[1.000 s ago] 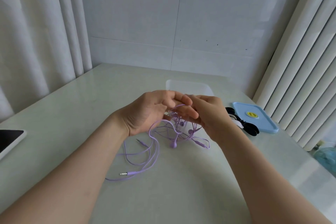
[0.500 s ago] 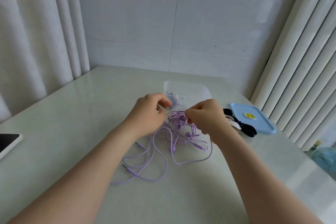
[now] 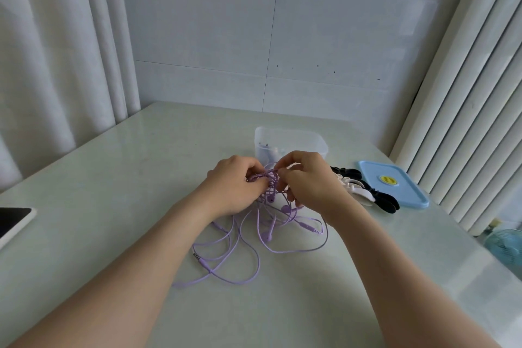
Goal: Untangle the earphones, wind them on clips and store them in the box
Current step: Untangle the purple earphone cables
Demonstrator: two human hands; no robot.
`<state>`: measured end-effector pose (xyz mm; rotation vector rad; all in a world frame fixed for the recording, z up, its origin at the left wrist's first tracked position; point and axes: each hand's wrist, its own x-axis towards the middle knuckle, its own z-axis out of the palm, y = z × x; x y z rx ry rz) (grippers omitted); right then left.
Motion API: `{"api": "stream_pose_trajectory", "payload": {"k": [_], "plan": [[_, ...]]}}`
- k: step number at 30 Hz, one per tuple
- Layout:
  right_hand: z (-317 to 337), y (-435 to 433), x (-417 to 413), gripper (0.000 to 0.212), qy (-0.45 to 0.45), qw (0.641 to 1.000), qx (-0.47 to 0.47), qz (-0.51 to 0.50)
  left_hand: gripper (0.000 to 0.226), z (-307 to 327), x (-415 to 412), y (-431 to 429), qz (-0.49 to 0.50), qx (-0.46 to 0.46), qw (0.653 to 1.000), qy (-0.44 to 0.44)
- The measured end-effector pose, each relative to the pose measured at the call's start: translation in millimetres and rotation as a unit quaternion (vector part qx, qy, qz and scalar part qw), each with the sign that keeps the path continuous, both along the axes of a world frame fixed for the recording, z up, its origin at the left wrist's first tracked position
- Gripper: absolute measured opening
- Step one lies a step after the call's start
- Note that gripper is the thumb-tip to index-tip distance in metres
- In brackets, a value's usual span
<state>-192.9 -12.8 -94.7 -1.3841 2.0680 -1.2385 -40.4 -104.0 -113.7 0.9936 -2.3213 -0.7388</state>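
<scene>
Grip of left hand (image 3: pixel 234 186) and right hand (image 3: pixel 310 181) tight on purple earphones (image 3: pixel 286 208); yellow lid label (image 3: pixel 388 180) illegible.

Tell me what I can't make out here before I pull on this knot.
Head view only.
Knot in the earphones: covered by the left hand and right hand.
Box contents: small dark and pale bits behind its cloudy wall, too small to name.
Clips: partly behind the right wrist, count unclear.
Device: cut off by the left edge.
</scene>
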Motion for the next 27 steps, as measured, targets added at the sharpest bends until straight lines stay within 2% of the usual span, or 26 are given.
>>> {"api": "stream_pose_trajectory", "payload": {"k": [4, 10, 12, 15, 17, 23, 27], "plan": [[2.1, 3.0, 1.3, 0.023, -0.028, 0.999, -0.031, 0.013, 0.035, 1.5, 4.0, -4.7, 0.022, -0.042, 0.997, 0.066], [4.0, 3.5, 0.8, 0.021, -0.024, 0.995, -0.097, 0.013, 0.007, 5.2, 4.0, -2.1, -0.026, -0.074, 0.984, 0.163], [2.9, 2.4, 1.0, 0.02, -0.014, 0.994, -0.107, 0.016, 0.006, 6.2, 4.1, -4.5, -0.03, -0.051, 0.983, 0.171], [1.7, 2.5, 0.1, 0.018, 0.002, 0.993, -0.116, 0.027, 0.005, 11.8, 5.7, -5.0, -0.047, 0.054, 0.977, 0.203], [1.4, 3.0, -1.4, 0.017, 0.017, 0.992, -0.123, 0.034, 0.014, 15.3, 6.9, -3.2, -0.058, 0.1, 0.966, 0.232], [0.0, -2.1, -3.9, 0.014, 0.094, 0.985, -0.141, 0.025, 0.013, 15.0, 9.7, -5.7, -0.067, 0.11, 0.963, 0.238], [-1.5, -4.8, -7.9, 0.011, 0.09, 0.982, -0.163, 0.021, 0.015, 14.5, 10.4, -5.2, -0.079, 0.12, 0.958, 0.247]]}}
